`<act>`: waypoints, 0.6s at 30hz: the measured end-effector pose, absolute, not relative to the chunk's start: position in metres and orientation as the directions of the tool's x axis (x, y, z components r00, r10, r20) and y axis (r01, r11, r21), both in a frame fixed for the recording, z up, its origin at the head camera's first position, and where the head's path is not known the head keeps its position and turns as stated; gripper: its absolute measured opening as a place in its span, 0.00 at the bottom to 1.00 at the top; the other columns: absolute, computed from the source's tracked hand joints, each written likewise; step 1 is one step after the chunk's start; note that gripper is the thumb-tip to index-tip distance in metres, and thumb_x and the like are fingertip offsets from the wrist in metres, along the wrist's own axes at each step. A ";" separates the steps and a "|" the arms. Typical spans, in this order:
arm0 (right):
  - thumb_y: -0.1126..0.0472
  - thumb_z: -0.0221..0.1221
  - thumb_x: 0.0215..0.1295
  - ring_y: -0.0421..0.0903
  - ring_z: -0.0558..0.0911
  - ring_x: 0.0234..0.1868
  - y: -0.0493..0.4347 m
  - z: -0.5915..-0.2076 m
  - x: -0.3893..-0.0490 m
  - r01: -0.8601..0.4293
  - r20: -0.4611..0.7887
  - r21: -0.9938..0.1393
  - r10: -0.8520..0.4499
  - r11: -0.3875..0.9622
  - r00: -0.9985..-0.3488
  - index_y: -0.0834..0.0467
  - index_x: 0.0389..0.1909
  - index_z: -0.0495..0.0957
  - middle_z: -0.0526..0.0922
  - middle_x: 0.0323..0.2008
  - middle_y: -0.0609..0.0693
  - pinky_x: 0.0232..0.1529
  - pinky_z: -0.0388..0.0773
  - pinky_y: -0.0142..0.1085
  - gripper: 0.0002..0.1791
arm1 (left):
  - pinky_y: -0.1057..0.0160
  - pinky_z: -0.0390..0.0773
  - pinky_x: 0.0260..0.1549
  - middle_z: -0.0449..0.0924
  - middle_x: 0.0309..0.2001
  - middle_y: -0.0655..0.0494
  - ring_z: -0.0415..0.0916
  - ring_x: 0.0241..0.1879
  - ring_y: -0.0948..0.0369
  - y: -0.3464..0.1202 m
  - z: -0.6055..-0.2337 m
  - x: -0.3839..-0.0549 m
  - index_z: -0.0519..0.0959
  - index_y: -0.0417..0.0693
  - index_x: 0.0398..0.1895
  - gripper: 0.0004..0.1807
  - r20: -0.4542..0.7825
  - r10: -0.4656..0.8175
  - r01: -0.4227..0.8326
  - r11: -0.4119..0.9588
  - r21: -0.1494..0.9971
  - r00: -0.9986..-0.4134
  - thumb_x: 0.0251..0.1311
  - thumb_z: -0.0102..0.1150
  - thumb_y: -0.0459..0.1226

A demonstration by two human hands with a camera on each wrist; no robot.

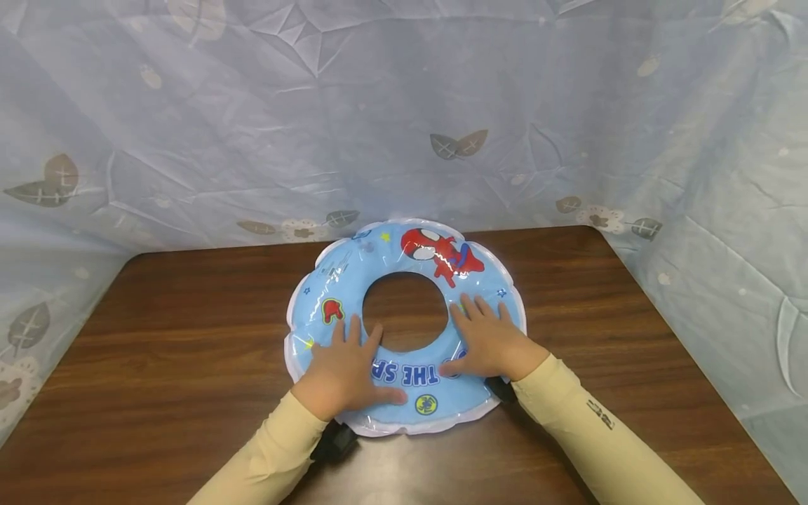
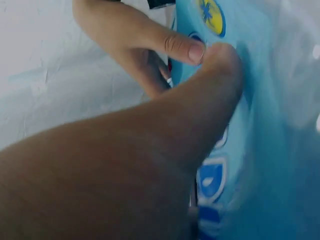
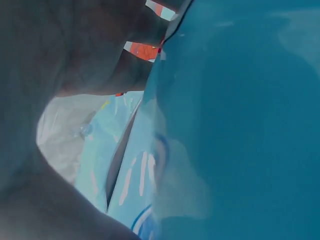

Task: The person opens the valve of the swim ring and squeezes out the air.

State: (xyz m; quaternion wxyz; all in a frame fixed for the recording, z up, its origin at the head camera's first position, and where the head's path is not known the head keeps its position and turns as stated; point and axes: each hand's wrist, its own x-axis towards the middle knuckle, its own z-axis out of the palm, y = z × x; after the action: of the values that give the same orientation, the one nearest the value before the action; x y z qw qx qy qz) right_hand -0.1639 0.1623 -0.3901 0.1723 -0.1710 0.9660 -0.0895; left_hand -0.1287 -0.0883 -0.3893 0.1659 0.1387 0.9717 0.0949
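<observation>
1. On the brown wood-grain table (image 1: 158, 351), between the person's two hands, lies a puffy light-blue plastic swim ring (image 1: 344, 280) with a pale, scalloped rim, flat side down. Its far edge overlaps the table's back edge in the head view; whether it touches the grey-blue leaf-print fabric curtain (image 1: 379, 105) behind, I cannot tell.

2. Over the ring's near left part rests the left hand (image 1: 347, 368), palm down, fingers wide and straight, thumb stretched toward the yellow round spider emblem (image 1: 426, 405). It grips nothing.

3. Across the near right part rests the right hand (image 1: 489, 344), likewise palm down with fingers spread, its thumb by the blue printed lettering (image 1: 410, 373). It too grips nothing.

4. As a judgement, the step in hand looks like steadying or pressing the ring with both flat hands; how hard they press cannot be told.

5. To lift or turn the ring, the next move would call for fingers curled around the rim on both sides; to smooth it, palms kept low and even pressure. The slick plastic would probably slide if only one side were pushed.
</observation>
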 end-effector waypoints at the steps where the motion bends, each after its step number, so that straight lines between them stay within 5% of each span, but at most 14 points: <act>1: 0.34 0.71 0.55 0.68 0.49 0.81 0.162 -0.390 -0.164 -0.303 -0.306 -0.233 -0.366 0.924 -0.879 0.60 0.81 0.56 0.52 0.81 0.63 0.74 0.44 0.71 0.61 | 0.20 0.63 0.58 0.51 0.79 0.30 0.48 0.77 0.29 -0.090 -0.388 -0.129 0.61 0.46 0.80 0.64 -0.304 0.306 0.238 0.941 0.240 -0.902 0.46 0.67 0.73; 7: 0.34 0.70 0.57 0.66 0.49 0.81 0.158 -0.386 -0.161 -0.357 -0.300 -0.253 -0.424 0.899 -0.854 0.60 0.81 0.56 0.53 0.81 0.62 0.74 0.46 0.70 0.59 | 0.24 0.61 0.64 0.52 0.80 0.34 0.49 0.78 0.33 -0.105 -0.381 -0.137 0.62 0.47 0.80 0.60 -0.281 0.382 0.314 0.913 0.259 -0.880 0.49 0.69 0.70; 13: 0.32 0.69 0.56 0.67 0.50 0.81 0.155 -0.386 -0.158 -0.365 -0.318 -0.274 -0.442 0.890 -0.839 0.60 0.80 0.57 0.55 0.81 0.62 0.74 0.48 0.70 0.59 | 0.25 0.43 0.71 0.50 0.81 0.36 0.40 0.80 0.35 -0.113 -0.382 -0.148 0.62 0.50 0.80 0.61 -0.274 0.446 0.384 0.888 0.252 -0.852 0.46 0.75 0.67; 18: 0.31 0.68 0.57 0.68 0.50 0.81 0.153 -0.388 -0.158 -0.368 -0.332 -0.259 -0.440 0.893 -0.835 0.60 0.80 0.57 0.54 0.81 0.63 0.74 0.48 0.70 0.59 | 0.25 0.39 0.71 0.47 0.82 0.36 0.39 0.81 0.35 -0.115 -0.387 -0.152 0.61 0.51 0.81 0.62 -0.301 0.434 0.372 0.896 0.241 -0.849 0.45 0.74 0.68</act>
State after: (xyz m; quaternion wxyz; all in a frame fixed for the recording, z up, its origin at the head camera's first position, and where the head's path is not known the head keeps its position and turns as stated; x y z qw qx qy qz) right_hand -0.1578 0.1527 -0.3879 0.1944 -0.2117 0.9533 -0.0924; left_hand -0.1517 -0.1146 -0.3875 0.1764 0.2105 0.9576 0.0869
